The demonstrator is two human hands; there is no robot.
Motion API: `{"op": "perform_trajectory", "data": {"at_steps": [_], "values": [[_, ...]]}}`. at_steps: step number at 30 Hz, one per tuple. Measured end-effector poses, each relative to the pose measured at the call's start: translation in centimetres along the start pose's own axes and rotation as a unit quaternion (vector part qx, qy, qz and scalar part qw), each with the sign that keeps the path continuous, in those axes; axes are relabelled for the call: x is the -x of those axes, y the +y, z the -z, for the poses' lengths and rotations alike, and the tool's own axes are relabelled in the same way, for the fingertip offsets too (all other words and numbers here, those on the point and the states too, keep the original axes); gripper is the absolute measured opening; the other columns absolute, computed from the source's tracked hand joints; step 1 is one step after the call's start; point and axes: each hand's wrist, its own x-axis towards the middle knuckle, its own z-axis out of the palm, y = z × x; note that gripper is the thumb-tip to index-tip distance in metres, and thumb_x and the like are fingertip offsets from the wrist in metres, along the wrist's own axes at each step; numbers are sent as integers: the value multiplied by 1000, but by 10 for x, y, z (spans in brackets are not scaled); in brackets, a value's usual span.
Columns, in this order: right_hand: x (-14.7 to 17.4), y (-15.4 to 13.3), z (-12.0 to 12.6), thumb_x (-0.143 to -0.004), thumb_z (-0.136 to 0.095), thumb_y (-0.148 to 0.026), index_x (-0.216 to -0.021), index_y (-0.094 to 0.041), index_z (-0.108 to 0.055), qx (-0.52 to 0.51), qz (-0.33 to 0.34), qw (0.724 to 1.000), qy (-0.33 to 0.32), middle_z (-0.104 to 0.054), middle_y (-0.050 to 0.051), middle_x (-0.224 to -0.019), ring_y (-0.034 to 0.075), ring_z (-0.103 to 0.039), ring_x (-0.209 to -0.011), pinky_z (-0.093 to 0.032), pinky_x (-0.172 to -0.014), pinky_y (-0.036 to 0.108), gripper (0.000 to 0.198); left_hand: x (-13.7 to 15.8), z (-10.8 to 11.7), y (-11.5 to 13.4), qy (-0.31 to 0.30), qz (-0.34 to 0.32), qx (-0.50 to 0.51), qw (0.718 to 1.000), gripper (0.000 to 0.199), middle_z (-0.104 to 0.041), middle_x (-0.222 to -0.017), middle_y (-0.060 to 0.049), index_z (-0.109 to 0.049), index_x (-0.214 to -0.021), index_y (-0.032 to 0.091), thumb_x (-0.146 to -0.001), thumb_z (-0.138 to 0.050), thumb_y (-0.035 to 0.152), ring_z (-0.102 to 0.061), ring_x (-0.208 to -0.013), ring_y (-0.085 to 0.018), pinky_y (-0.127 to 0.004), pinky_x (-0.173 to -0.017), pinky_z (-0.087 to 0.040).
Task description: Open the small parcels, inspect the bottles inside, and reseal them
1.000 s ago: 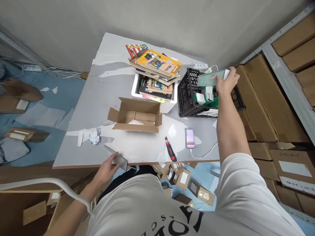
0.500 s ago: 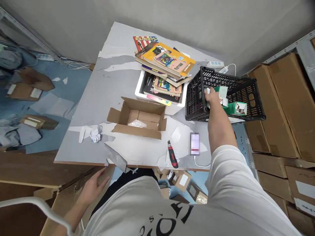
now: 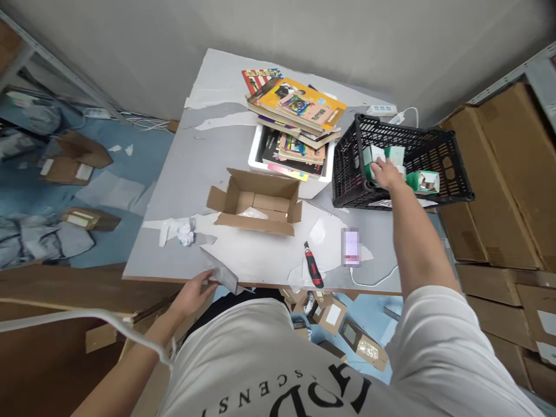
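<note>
My right hand (image 3: 388, 172) reaches over the near side of the black plastic crate (image 3: 347, 174), its fingers closed on a small green-and-white box (image 3: 373, 154). Beside that box stand another green-and-white box (image 3: 395, 155) and a green box with an open-looking end (image 3: 424, 182). My left hand (image 3: 195, 294) is at the table's front edge, fingers stretched out and apart, with their tips by a torn grey sheet (image 3: 221, 273) that hangs over the edge. Whether they touch it I cannot tell. An open cardboard box (image 3: 260, 201) with clear plastic inside sits mid-table.
A white bin (image 3: 256, 156) holds books, with more books (image 3: 299, 107) stacked on top. A red-and-black utility knife (image 3: 313, 265) and a phone (image 3: 351, 248) on a white cable lie near the front edge. Crumpled paper (image 3: 186, 233) is at left. Cartons (image 3: 482, 185) stand at right.
My left hand has risen to the table edge by the grey sheet. My right hand has drawn back slightly, and more of the box at its fingers shows. The view has shifted.
</note>
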Motion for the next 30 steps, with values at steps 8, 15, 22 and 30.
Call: {"op": "perform_trajectory", "data": {"at_steps": [8, 15, 22, 30], "values": [[117, 5, -6, -94, -45, -40, -142, -2, -38, -25, 65, 965, 252, -34, 28, -146, 22, -26, -142, -27, -109, 38, 62, -38, 43, -13, 246, 2, -62, 967, 74, -34, -148, -23, -43, -136, 10, -78, -57, 53, -31, -139, -37, -51, -113, -27], [319, -29, -111, -88, -48, -44, -133, -11, -49, -133, 86, 948, 277, -49, 22, -137, 32, -49, -126, -45, -95, 50, 57, -107, 100, -27, 202, 229, -1, 952, 146, 19, -154, -29, 5, -152, 13, -46, -80, 67, 9, -143, -49, -67, -106, -24], [462, -64, -175, -88, -43, -53, -137, -19, -46, -153, 26, 982, 107, -44, 20, -140, 29, -61, -107, -55, -83, 49, 60, -145, 82, -54, 156, 228, -35, 960, 87, -8, -157, -22, -34, -144, 24, -71, -73, 50, -9, -144, -44, -68, -102, -27], [496, -99, -207, -93, -44, -42, -137, -22, -46, -221, -27, 973, 59, -45, 19, -140, 22, -66, -93, -58, -80, 44, 48, -136, 60, -70, 197, 83, -86, 973, 26, -54, -119, -18, -60, -110, 15, -89, -50, 26, -48, -116, -31, -43, -99, -39]]}}
